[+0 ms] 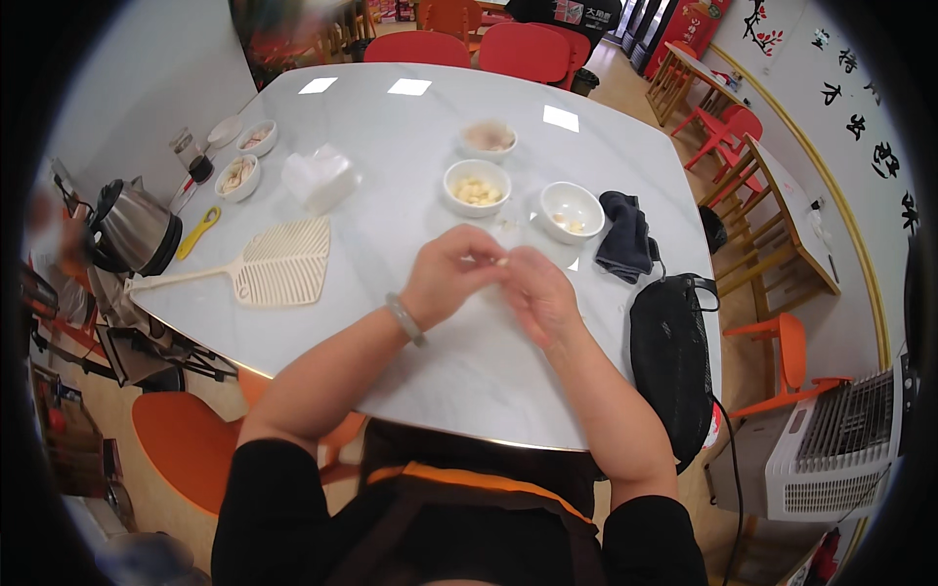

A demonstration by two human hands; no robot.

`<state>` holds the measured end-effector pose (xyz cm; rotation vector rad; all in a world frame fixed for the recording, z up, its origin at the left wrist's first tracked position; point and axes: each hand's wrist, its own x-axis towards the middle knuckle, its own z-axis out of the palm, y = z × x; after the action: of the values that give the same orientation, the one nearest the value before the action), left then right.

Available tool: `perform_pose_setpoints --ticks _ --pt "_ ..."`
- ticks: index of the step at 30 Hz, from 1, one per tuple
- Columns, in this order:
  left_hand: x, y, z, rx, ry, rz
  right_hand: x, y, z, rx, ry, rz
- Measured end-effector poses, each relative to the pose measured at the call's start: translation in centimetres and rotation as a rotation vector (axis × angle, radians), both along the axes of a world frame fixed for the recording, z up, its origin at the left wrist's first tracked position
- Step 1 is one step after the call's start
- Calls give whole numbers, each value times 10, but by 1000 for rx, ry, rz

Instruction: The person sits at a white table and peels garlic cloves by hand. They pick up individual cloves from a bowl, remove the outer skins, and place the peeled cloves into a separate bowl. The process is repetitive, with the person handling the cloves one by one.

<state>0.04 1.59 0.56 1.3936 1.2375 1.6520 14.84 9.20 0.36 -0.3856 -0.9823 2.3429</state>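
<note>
Over the table's near half, my left hand (pixel 451 277) and my right hand (pixel 537 296) meet, fingertips pinched together. Between them shows a small pale garlic clove (pixel 501 262), mostly covered by the fingers. A grey-green bangle (pixel 405 320) circles my left wrist. Just beyond the hands stands a white bowl (pixel 477 209) of peeled garlic cloves (pixel 478 190). To its right, another white bowl (pixel 572 231) holds a few pale pieces (pixel 569 223). Behind them a third small bowl (pixel 508 156) has brownish contents, blurred. Small scraps lie on the table between bowls and hands.
A cream fly swatter (pixel 283 262), yellow peeler (pixel 199 232), steel kettle (pixel 137 227) and clear plastic bag (pixel 320 179) are on the left of the white table (pixel 410 137). On the right lie a dark cloth (pixel 625 234) and a black mesh bag (pixel 671 361). Orange chairs (pixel 181 444) stand around.
</note>
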Motion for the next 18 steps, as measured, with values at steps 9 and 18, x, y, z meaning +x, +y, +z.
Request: perform_pose_setpoints --ticks 9,18 --pt "-3 0 -1 -95 -5 53 -5 -7 1 511 -361 -339" --pt "-6 1 -1 1 431 188 -5 -9 0 1036 -463 -533"
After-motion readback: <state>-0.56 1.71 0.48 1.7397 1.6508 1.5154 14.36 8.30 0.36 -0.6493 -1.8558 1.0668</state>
